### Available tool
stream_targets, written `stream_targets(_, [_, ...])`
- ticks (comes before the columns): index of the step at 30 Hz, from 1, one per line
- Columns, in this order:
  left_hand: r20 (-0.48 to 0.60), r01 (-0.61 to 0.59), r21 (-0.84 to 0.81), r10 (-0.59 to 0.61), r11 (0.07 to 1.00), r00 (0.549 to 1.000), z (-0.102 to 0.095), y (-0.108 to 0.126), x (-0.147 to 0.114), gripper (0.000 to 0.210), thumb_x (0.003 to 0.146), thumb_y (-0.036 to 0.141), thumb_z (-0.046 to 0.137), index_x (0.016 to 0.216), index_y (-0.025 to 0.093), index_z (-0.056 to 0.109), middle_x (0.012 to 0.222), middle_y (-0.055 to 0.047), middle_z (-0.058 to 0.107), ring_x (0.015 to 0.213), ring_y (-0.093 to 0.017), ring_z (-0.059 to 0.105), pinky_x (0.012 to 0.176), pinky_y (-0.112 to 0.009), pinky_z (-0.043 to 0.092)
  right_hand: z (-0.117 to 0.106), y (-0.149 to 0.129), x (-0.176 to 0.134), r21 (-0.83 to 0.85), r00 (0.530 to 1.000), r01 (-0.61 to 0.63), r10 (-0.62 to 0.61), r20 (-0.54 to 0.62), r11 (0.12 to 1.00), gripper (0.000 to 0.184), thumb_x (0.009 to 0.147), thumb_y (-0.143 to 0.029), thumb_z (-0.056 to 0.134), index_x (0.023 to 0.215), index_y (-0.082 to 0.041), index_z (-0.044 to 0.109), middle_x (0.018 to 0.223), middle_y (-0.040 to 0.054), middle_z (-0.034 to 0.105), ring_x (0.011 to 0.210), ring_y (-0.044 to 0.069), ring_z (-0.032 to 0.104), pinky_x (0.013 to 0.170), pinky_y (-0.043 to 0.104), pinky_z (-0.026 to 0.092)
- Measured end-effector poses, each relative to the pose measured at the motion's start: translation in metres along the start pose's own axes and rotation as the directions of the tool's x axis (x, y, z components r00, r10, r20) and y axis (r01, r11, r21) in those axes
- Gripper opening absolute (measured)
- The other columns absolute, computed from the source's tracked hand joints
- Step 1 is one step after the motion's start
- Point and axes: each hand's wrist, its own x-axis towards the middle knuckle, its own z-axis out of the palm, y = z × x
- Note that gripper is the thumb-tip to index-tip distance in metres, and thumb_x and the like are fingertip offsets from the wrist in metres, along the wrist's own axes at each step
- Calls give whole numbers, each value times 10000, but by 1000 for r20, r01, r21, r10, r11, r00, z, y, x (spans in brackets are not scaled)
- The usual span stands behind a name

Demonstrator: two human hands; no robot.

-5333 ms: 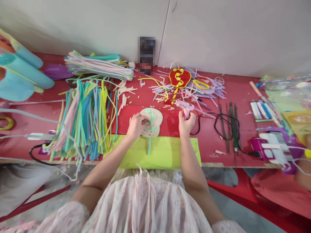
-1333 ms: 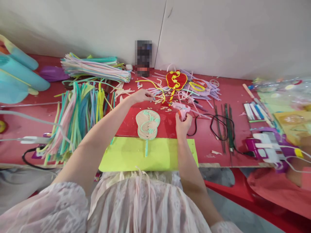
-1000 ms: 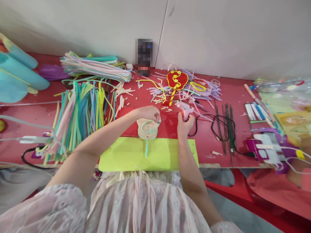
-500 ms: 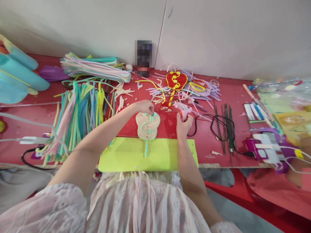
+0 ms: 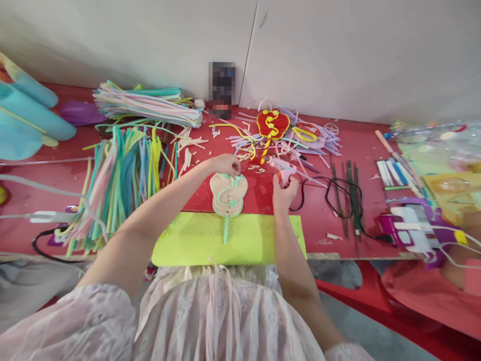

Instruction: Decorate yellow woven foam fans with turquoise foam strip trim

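Note:
A fan-shaped piece made of beige and mint-green pipe cleaners [image 5: 221, 193] lies on the red table, its green handle reaching over a lime-yellow mat [image 5: 188, 245]. My left hand [image 5: 226, 164] is closed in a pinch at the fan's top edge, beside a mint-green flower. What its fingertips hold is too small to make out. To the right, my right hand [image 5: 284, 193] is wrapped around a pink hot glue gun [image 5: 282, 166], which points left and is apart from the fan.
Bundles of pastel pipe cleaners [image 5: 120, 180] lie at left. A red and yellow fan [image 5: 272, 125] rests behind on purple stems. A black cable [image 5: 330, 183], dark thin sticks [image 5: 349, 200] and a purple power strip [image 5: 391, 228] are at right. A blurred-out dark object [image 5: 222, 90] leans against the wall.
My left hand has shifted very slightly to the right along the fan's top edge. The right hand and the glue gun have stayed in place.

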Motion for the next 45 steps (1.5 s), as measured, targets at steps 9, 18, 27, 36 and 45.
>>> stream_targets(9, [-73, 41, -118, -50, 992, 996, -4, -34, -9, 316, 669, 375, 615, 883, 156, 691, 793, -29, 679, 712, -123, 569, 637, -211, 371, 1, 2, 0, 6, 1000, -21, 21, 14, 1000, 448, 742, -508, 576, 1028, -170, 511, 944, 63, 515, 861, 181, 502, 831, 344, 433])
stream_targets(18, [-80, 90, -165, -105, 982, 991, 4, -31, -10, 307, 672, 348, 609, 892, 146, 680, 812, -37, 690, 715, -126, 585, 625, -203, 379, 1, 4, 0, 5, 1000, -18, 18, 24, 1000, 453, 744, -507, 577, 1040, -171, 503, 936, 56, 508, 854, 177, 497, 829, 342, 435])
stream_targets(27, [-94, 65, -176, -83, 982, 992, 2, -34, -12, 330, 703, 375, 596, 929, 150, 680, 833, -41, 691, 731, -130, 587, 644, -213, 385, 2, 5, 0, 15, 1000, -14, 14, 19, 1000, 442, 737, -502, 587, 1020, -172, 513, 936, 56, 513, 850, 178, 503, 826, 342, 434])
stream_targets(36, [-219, 54, -242, -108, 969, 970, -1, -40, -33, 260, 683, 326, 619, 866, 152, 682, 817, -39, 682, 750, -136, 582, 684, -236, 402, 3, 7, 1, 1, 1000, -1, 1, 5, 1000, 444, 736, -508, 588, 1017, -173, 512, 927, 58, 513, 846, 181, 503, 809, 340, 442])
stream_targets(45, [-311, 167, -255, -245, 952, 918, 26, -43, -80, 208, 697, 331, 626, 820, 173, 679, 801, -28, 673, 753, -150, 594, 699, -259, 421, 2, 5, 1, -8, 999, 31, -31, -11, 999, 426, 742, -505, 589, 988, -164, 520, 880, 47, 505, 803, 177, 494, 786, 333, 440])
